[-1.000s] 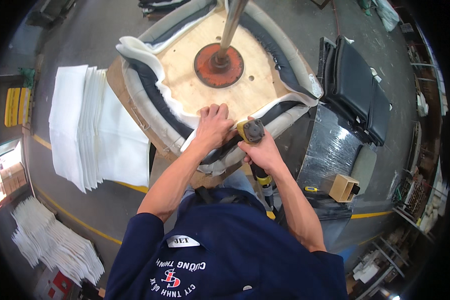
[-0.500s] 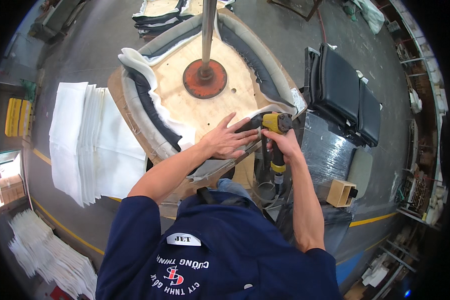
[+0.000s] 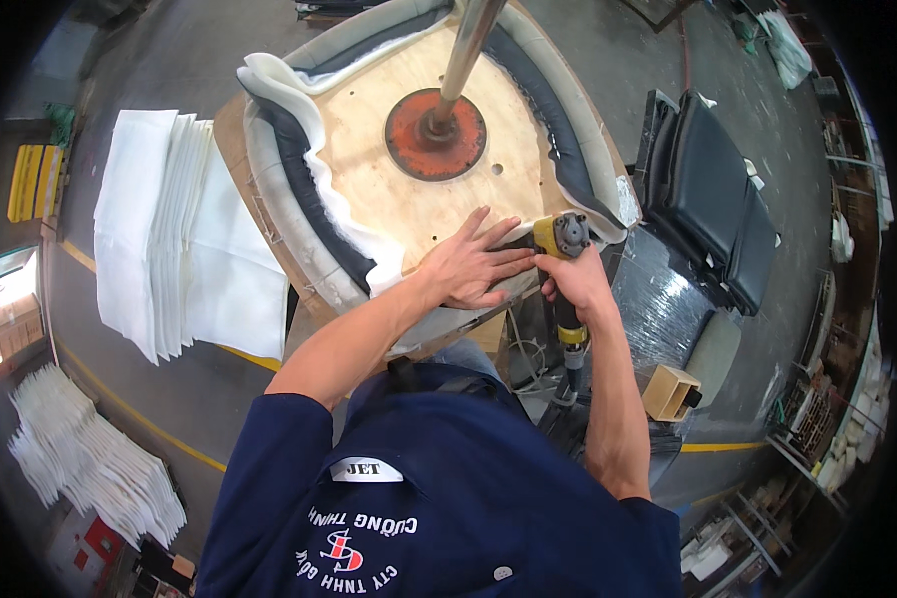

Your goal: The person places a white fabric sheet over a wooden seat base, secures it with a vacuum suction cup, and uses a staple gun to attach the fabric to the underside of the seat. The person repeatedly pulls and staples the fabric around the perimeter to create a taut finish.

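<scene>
A plywood seat board (image 3: 369, 125) lies underside up in front of me, edged with black upholstery (image 3: 294, 174) and white padding (image 3: 314, 149). A metal pole (image 3: 468, 50) with a round red plate (image 3: 409, 149) stands on the board. My left hand (image 3: 473, 269) lies flat with fingers spread on the board's near edge. My right hand (image 3: 578, 277) is wrapped round the handle of a yellow and black air staple gun (image 3: 560, 235). The gun's nose is at the near right edge, close to my left fingertips; its very tip is hidden.
A grey padded rim (image 3: 269, 194) surrounds the seat. White sheets (image 3: 159, 239) are stacked to the left, with another pile (image 3: 95, 453) lower down. Black cushions (image 3: 703, 174) and a small wooden box (image 3: 671, 392) sit at the right. An air hose (image 3: 528, 354) hangs below the seat.
The view has shifted, so the seat and pole appear farther right and larger. The staple gun is slightly closer to my left fingers; both hands stay at the near edge.
</scene>
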A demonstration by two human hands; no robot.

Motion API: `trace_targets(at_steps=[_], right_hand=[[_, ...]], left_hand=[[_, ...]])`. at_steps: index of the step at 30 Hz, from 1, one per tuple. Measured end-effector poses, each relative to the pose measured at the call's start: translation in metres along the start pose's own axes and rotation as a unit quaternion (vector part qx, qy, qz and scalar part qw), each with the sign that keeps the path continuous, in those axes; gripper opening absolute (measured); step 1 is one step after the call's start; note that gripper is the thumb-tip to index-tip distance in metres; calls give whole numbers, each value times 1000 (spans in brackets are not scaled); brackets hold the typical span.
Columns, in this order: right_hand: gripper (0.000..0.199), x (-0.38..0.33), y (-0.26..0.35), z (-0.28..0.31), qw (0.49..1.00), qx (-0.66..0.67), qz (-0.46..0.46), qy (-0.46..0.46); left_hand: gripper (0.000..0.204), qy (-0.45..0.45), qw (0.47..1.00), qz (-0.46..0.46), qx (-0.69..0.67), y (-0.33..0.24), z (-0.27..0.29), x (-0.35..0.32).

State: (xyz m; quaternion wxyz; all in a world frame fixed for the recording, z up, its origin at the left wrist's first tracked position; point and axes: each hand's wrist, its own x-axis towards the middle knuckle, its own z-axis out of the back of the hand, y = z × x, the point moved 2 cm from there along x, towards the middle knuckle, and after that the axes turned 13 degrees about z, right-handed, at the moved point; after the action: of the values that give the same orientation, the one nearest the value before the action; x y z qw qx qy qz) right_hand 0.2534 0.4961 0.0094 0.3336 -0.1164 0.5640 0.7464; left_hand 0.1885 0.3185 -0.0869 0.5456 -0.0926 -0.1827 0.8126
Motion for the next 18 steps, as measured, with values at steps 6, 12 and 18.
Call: trace_targets(at_steps=[6,12,18], right_hand=[[19,-15,1,-7,999,41,31,-2],[18,-4,7,-10,1000,5,7,3],[20,-16,6,-14,999,22,20,22]], left_hand=[[63,28,1000,11,10,0,2,-3],[63,20,1000,12,-1,2,0,0],[62,37,999,10,8,0,3,-2]])
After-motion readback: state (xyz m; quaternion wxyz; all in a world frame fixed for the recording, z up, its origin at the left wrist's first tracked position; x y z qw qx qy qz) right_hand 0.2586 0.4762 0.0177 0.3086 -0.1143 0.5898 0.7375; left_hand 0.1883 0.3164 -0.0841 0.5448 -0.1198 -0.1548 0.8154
